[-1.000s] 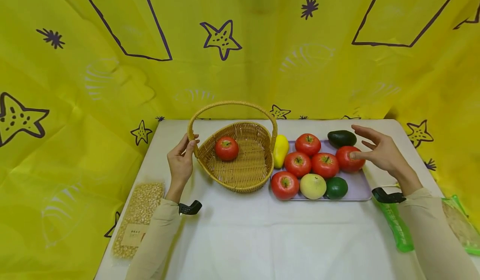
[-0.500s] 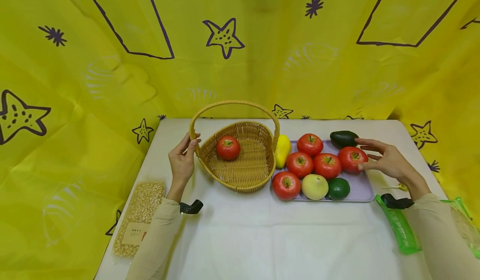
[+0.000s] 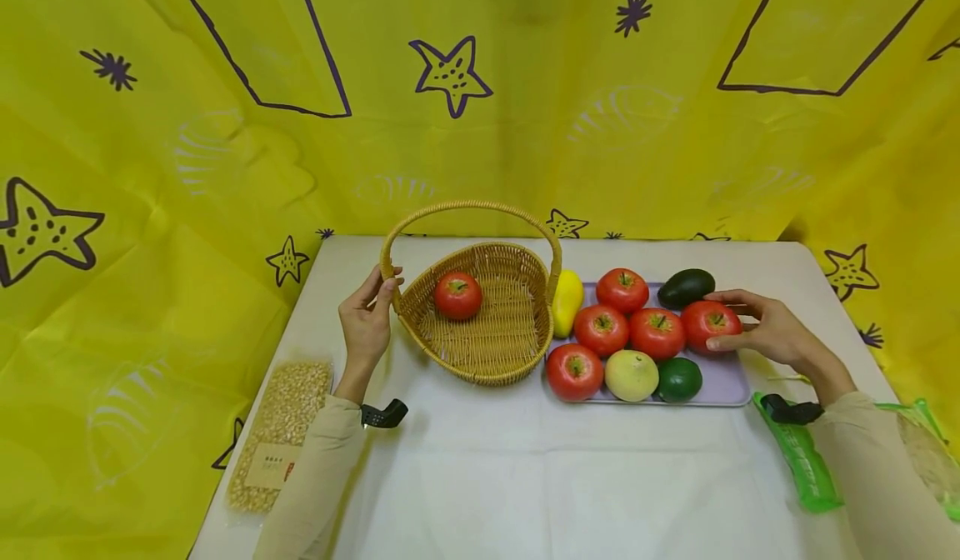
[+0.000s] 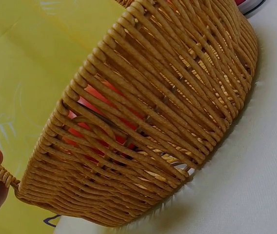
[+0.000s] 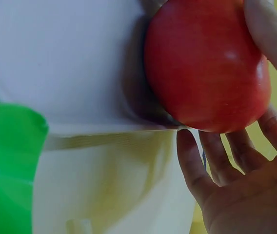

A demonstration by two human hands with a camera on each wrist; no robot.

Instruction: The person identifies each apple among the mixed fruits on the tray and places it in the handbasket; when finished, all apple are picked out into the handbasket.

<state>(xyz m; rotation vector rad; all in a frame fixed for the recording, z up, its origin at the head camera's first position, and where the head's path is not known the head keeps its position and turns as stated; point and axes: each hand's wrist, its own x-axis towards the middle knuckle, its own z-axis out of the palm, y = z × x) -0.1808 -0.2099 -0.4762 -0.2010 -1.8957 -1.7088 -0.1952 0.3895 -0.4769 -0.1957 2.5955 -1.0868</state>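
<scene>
Moved in since the earlier frame with right hand [image 3: 776, 332], now curved widely round and holding a tomato [image 3: 711, 325] near three o'clock on the tray [image 3: 723, 387], with avocado [image 3: 686, 288] newly tilted at eleven o'clock from it. Pinching the handle [image 3: 471, 205] with left hand [image 3: 366, 328], at ten o'clock on the basket [image 3: 487, 372].

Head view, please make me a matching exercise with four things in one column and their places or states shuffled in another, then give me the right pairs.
Things:
1. Left hand
2. Right hand
3. Pale yellow fruit
4. Packet of kernels

Places or states:
A. on the tray, near its front edge
B. thumb and fingers around a red fruit
C. on the left side of the table
D. gripping the basket handle

Pairs: 1-D, 2-B, 3-A, 4-C
</scene>
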